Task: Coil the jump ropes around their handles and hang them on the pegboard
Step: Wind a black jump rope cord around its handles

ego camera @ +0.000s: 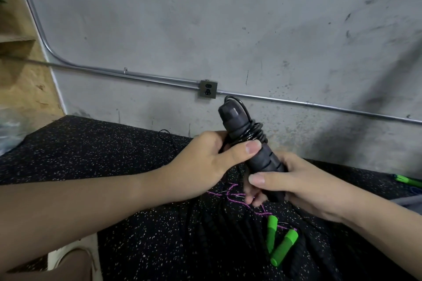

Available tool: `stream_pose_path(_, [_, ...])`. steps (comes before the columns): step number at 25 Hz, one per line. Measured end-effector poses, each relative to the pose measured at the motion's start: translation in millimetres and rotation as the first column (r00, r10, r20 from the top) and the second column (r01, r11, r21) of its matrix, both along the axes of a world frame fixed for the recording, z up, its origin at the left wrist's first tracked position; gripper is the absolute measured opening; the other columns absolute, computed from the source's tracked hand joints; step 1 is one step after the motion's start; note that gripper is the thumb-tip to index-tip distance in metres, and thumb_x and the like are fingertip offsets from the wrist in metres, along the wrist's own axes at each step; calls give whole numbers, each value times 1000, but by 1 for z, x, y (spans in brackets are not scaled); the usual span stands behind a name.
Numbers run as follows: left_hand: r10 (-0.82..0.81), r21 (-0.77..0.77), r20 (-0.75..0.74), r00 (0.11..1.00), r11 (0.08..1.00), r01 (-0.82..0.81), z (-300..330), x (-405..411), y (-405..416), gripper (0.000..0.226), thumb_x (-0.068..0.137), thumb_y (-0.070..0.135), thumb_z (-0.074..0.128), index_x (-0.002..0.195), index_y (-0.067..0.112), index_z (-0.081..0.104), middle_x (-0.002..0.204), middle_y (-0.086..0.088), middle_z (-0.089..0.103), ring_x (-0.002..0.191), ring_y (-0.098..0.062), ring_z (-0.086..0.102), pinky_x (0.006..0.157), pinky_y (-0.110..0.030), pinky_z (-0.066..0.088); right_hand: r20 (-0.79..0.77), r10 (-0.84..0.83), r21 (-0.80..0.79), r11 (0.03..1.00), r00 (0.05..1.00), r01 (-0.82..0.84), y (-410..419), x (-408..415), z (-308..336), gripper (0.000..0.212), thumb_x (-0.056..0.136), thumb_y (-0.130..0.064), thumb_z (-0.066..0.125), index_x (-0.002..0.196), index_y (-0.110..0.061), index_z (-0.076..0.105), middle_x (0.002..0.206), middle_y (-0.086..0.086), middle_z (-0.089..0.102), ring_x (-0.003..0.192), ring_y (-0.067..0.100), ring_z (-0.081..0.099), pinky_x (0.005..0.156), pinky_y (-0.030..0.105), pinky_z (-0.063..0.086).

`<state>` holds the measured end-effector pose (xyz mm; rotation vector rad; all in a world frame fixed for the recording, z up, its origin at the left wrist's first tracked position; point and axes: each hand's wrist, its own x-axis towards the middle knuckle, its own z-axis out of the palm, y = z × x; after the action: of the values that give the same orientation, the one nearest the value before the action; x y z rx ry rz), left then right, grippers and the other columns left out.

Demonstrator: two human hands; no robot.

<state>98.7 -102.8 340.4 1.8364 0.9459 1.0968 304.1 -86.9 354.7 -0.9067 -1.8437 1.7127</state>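
Grey concrete wall fills the upper frame; metal conduit crosses it to a socket box at centre. Black speckled rubber floor covers the lower half.

Item 1: black jump rope handles, centre frame, held as a bundle tilted up and to the left, raised off the floor. Black cord is looped several turns around the upper part, just above the left thumb. More dark cord seems to trail down to the floor below the hands; how much is left cannot be told.

Item 2: left hand, centre. Fingers wrapped around the bundle, thumb pressed across the handle just below the coils, probably to pin the turns against slipping.

Item 3: right hand, right of centre. Fingers and thumb curled around the lower end, probably steadying the bundle for winding.

Item 4: second rope, green handles with purple cord, loose on the floor at lower centre right, uncoiled, evidently awaiting its turn.

Item 5: further green object, right edge, unidentified.

Pegboard: not in view. Coiling judged under way; hanging not begun.
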Motion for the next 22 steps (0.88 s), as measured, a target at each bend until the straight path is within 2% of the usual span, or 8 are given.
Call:
stream_pose_path(2, [12,9,7,1000,1000,-12,-3,-1,1,49,94,55,59,106,9,70,88,0,75,82,-10,69,79,-29,52,-87,40,-186,981,995,-56,-5,-4,-4,24,74,-16,81,94,-7,72,95,23,72,81,31,73,70,33,60])
stream_pose_path(5, [158,14,-75,985,987,-158,-9,2,2,64,84,74,60,99,14,72,89,-3,76,86,-20,72,85,-47,56,-18,-97,-73,993,995,96,-5,-11,-5,23,79,6,77,98,-5,70,94,23,75,77,29,75,63,28,60])
stream_pose_path(7, [315,-39,-167,934,945,-326,-9,6,2,74,78,86,55,80,13,65,67,11,63,66,-12,61,73,-43,53,-7,-289,-10,957,957,288,2,-11,-5,26,80,12,74,100,-4,69,87,20,74,67,25,74,56,26,59])
stream_pose_path(9, [400,-38,-211,892,908,-416,-9,9,3,62,83,78,57,67,18,49,57,13,44,56,-9,43,60,-33,39,-16,-369,40,928,929,369,10,-11,-8,28,80,12,74,104,-1,67,81,17,70,59,23,69,52,26,57])
stream_pose_path(13, [408,28,-221,886,910,-413,-6,9,8,53,93,61,60,68,18,43,59,11,39,57,-12,37,59,-32,31,12,-405,198,897,914,395,19,-12,-16,26,79,9,77,98,-4,66,70,16,63,52,20,57,47,26,47])
stream_pose_path(16, [400,33,-225,888,915,-403,-7,13,4,49,95,55,62,67,20,43,62,11,41,58,-9,38,59,-29,32,-45,-410,226,884,911,409,19,-14,-25,29,80,15,74,103,-2,66,89,16,76,67,18,65,54,24,52])
stream_pose_path(18, [409,25,-213,887,910,-413,-11,16,3,51,90,63,62,68,20,49,60,12,43,57,-7,41,58,-26,33,-84,-414,305,855,906,419,18,-17,-33,30,80,17,73,101,-4,68,98,4,79,88,15,74,74,27,59])
stream_pose_path(22, [426,31,-208,881,903,-429,-17,9,7,69,81,83,53,73,15,65,50,13,46,50,-4,42,54,-24,34,54,-507,545,737,860,400,9,-21,-40,29,77,-12,87,97,-18,67,90,-11,78,90,4,73,81,26,56])
